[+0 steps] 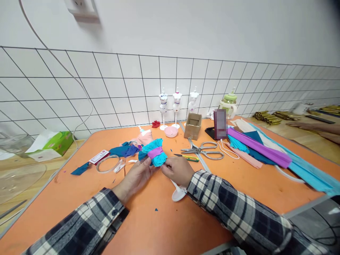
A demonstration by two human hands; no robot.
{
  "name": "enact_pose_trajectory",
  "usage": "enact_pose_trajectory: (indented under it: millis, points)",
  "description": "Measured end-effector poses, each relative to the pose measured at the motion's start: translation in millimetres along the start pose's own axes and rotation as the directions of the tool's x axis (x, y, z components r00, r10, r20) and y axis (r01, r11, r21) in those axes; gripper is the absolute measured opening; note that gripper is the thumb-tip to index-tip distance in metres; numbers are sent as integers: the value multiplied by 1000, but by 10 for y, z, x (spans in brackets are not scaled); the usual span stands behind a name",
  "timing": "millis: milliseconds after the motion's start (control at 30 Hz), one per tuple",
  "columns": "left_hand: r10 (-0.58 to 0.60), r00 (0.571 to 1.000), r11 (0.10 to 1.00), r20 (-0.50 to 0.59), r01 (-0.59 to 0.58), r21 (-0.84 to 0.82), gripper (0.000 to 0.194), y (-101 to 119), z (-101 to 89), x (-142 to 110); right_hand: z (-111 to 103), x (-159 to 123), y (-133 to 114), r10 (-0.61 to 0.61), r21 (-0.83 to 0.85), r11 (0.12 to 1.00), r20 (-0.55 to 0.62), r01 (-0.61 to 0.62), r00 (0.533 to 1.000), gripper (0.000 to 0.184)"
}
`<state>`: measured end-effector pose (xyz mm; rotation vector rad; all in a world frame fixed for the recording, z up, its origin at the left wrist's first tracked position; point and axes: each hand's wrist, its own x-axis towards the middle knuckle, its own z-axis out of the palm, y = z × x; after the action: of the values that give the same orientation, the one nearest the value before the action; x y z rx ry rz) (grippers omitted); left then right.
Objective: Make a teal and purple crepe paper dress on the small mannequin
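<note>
Between my two hands is a small white dress form dressed in crinkled blue crepe paper (pixel 158 145), with a purple band (pixel 155 153) across its middle. It lies tilted, and its stem runs down to a round white base (pixel 179 195) under my right wrist. My left hand (pixel 139 173) is closed around the paper's lower left side. The fingers of my right hand (pixel 178 170) are bent and pressed together at the lower right edge of the paper; their tips are hidden. A yellow-green craft knife (pixel 190 158) and large scissors (pixel 203 150) lie just beyond my right hand.
Three white mini dress forms (pixel 177 102) stand at the wall behind a pink bowl (pixel 171 131) and a cardboard box (pixel 193 125). Crepe paper rolls (pixel 260 145) lie right, near a propped phone (pixel 220 124). Tape ring (pixel 108 164) and blue scraps (pixel 123 151) lie left. Another person's hand (pixel 313 126) rests far right.
</note>
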<state>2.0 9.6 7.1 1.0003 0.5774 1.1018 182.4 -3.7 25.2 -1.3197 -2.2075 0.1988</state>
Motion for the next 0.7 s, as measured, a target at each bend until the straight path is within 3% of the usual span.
enact_pose_trajectory:
  millis: [167, 400, 467, 600, 700]
  points:
    - [113, 984, 991, -137, -102, 91, 31, -5, 137, -64, -38, -50, -115, -17, -96, 995, 6, 18, 1000, 25]
    - [99, 956, 991, -277, -72, 109, 29, -49, 169, -91, 23, -116, -204, -11, -10, 1000, 1, 11, 1000, 27]
    - [97, 968, 991, -230, -74, 107, 33, -60, 119, -66, 32, -94, -156, 2, 19, 1000, -2, -2, 1000, 27]
    - [70, 997, 992, -31, -67, 104, 40, -47, 30, -7, 26, -25, 16, 17, 130, 991, 65, -26, 998, 29]
    - [77, 997, 985, -13, -74, 159, 31, -28, 15, 16, -17, 24, 156, -30, 259, 966, 171, -16, 985, 28]
